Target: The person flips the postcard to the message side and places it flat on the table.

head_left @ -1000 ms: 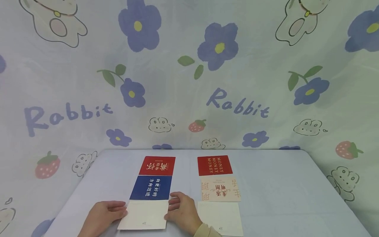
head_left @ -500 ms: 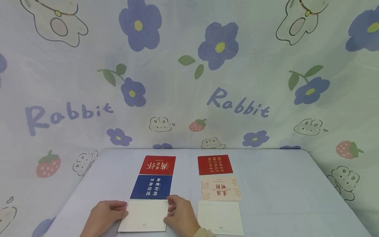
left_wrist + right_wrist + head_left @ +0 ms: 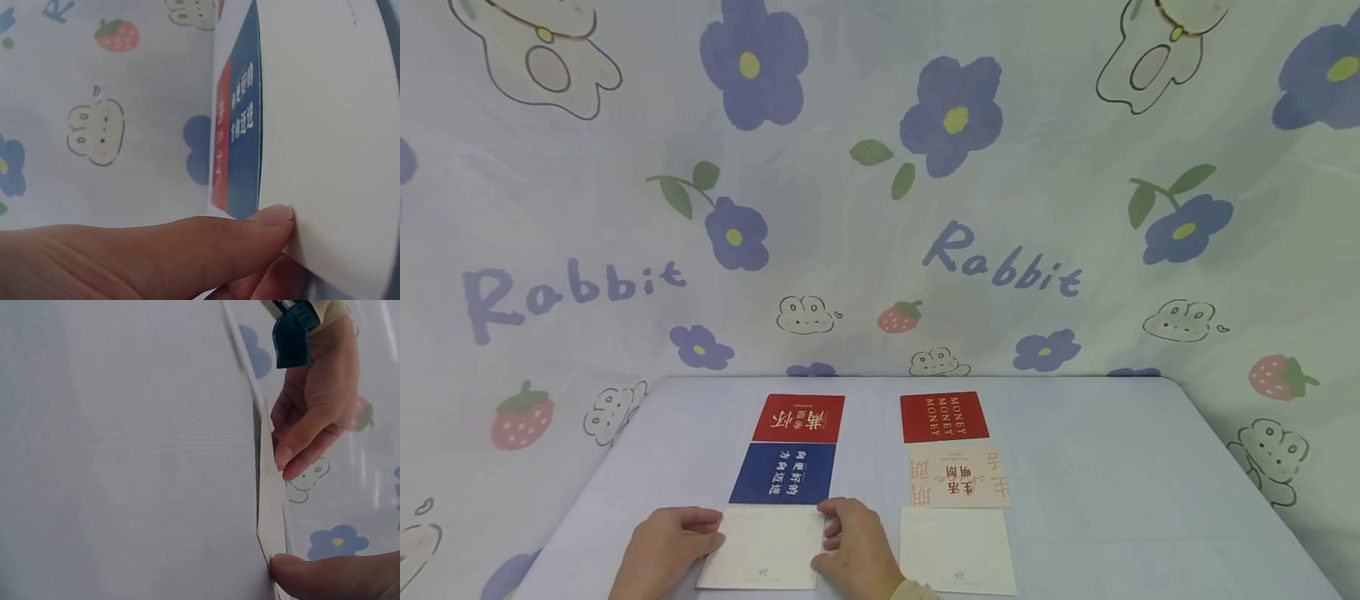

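Observation:
A plain white card point(image 3: 762, 550) with a small mark near its lower edge lies at the front of the left column. My left hand point(image 3: 668, 546) pinches its left edge, the thumb on top at a corner of the card point(image 3: 331, 144) in the left wrist view. At the opposite edge, my right hand point(image 3: 856, 546) holds the card between thumb and curled fingers; its thumb shows at the bottom of the right wrist view. Directly beyond lies a blue card point(image 3: 782, 473) with white characters, then a red card point(image 3: 799, 418) with pale characters.
To the right stands a second column: a red "MONEY" card point(image 3: 944, 417), a cream card point(image 3: 959, 476) with red characters and another white card point(image 3: 957, 552). The white table point(image 3: 1120, 475) meets a patterned curtain point(image 3: 880, 208) at the back.
My right hand has shifted slightly left and toward me along the white card's edge. The card has moved slightly toward me. The left hand and the other cards stay nearly still.

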`<state>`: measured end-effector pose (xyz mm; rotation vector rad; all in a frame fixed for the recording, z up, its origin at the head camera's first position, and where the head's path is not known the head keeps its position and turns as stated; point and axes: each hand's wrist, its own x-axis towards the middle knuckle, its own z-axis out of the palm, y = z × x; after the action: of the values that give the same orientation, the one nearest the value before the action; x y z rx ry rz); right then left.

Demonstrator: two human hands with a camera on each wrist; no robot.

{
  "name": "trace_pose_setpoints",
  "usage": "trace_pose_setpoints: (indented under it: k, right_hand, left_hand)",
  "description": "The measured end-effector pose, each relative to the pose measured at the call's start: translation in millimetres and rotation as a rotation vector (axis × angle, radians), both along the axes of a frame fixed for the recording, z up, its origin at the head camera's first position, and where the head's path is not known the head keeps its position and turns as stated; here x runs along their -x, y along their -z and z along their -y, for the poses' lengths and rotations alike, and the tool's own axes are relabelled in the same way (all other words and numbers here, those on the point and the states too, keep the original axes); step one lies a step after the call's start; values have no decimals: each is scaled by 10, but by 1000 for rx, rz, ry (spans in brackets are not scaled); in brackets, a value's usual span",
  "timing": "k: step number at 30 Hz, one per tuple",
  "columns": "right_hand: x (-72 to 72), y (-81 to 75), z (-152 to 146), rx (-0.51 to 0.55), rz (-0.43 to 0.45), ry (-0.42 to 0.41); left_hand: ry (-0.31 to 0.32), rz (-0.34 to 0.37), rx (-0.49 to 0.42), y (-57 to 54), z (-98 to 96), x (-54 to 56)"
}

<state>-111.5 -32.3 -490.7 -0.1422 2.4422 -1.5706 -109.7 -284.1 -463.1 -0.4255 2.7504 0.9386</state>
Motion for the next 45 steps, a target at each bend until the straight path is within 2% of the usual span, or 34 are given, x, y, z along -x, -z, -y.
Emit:
trace_pose_setpoints:
  k: [10,27,36,42,45]
  right_hand:
    - [0,12,-9,-14,-4,-32]
    - [-10,19,-8,-36,16,-16]
    - [-17,-10,-20,-19,7,-17]
    - [-16,-66,-58,-1,21,-22]
    - [-13,-120,-87,20,0,-40]
  left_hand:
    - [-15,9,12,72,-17,6]
    - [4,17,-10,83,8,1]
    - [14,5,-6,76,1,11]
    - [-3,-17,-8,60,-13,21]
    - [-17,-16,-20,66,-8,33]
